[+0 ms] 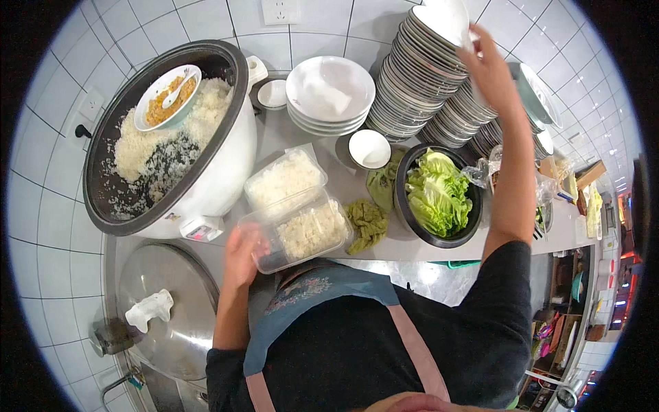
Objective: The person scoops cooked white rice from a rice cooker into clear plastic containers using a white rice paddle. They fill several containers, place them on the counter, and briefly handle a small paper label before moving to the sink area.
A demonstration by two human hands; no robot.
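Observation:
My left hand holds one end of a clear plastic food container with cooked white rice in it. It overlaps a second clear container, also full of rice, on the counter. My right hand is raised at the back, its fingers on the edge of a white plate atop a tall stack of plates. The plate's far part runs out of view. To the left stands a large rice cooker with rice; a white bowl of orange-yellow food and a spoon rests inside.
A black-rimmed pot holds lettuce. Green cloths lie beside it. Stacked white bowls and a small white bowl stand behind. A round metal lid bears a white cloth. More plate stacks line the wall.

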